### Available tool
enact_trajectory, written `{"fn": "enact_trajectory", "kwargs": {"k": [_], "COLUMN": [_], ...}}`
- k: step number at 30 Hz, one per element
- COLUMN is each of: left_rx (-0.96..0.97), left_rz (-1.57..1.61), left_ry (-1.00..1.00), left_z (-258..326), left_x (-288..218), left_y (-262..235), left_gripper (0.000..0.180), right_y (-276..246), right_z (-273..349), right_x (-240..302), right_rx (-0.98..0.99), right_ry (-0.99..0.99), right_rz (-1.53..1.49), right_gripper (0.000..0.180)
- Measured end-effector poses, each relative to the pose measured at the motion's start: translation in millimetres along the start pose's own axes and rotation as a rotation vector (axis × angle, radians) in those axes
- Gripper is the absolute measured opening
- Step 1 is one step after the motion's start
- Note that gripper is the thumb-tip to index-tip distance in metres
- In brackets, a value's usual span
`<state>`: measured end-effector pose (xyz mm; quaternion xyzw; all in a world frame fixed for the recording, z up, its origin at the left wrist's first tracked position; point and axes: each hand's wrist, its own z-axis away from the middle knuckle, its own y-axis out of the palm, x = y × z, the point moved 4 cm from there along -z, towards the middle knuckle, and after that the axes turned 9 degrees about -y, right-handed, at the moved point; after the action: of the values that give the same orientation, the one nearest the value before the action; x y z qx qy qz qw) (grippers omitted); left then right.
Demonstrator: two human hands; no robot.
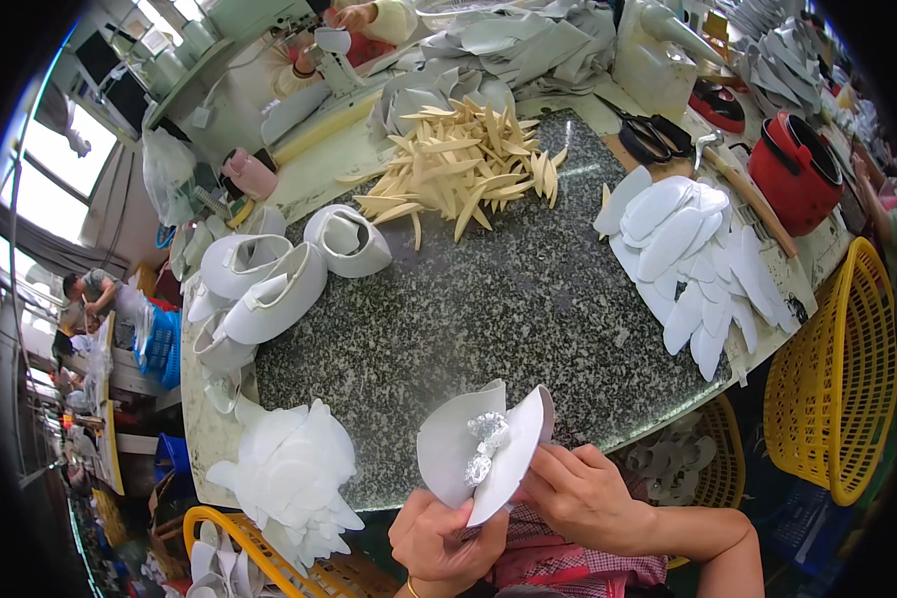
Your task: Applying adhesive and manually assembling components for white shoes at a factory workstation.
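Note:
Near the table's front edge I hold a white shoe upper [455, 447] with a silvery, sparkling ornament [486, 439] on it. My left hand [444, 543] pinches its lower edge, thumb on top. On its right side the fingers of my right hand [583, 490] are closed on the rim, and part of them is hidden behind the piece. To the left of my hands lies a fanned stack of thin, translucent white pieces [294, 468]. Several shaped white shoe uppers [279, 294] stand farther off at the left.
Beige crescent strips [448, 169] are heaped at the back of the speckled stone slab [448, 309]. White oval pieces [678, 239], black scissors [650, 135], a hammer [752, 194] and a red pot [795, 174] sit at the right. Yellow baskets [837, 369] flank the table. Another person's hand [354, 17] works beyond.

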<state>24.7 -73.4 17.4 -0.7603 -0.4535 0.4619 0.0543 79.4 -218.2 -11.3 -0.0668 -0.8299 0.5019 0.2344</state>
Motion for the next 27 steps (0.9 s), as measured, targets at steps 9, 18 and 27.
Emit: {"fn": "enact_trajectory", "kwargs": {"k": [9,18,27], "left_rx": [0.012,0.294,0.722], "left_rz": [-0.005,0.59,0.139], "left_ry": [0.023,-0.605,-0.177], "left_z": [-7,-17,-18], "left_x": [-4,42,73], "left_y": [3,11,19], "left_gripper": [0.025,0.111,0.045], "right_y": [-1,8,1], "right_z": [-2,-2,-7], "right_x": [-11,-19,-25], "right_rx": [-0.31,-0.35,-0.354], "right_ry": [0.137,0.166,0.19], "right_rz": [-0.17,-0.186,-0.28], "right_gripper": [0.039,0.016,0.04]}}
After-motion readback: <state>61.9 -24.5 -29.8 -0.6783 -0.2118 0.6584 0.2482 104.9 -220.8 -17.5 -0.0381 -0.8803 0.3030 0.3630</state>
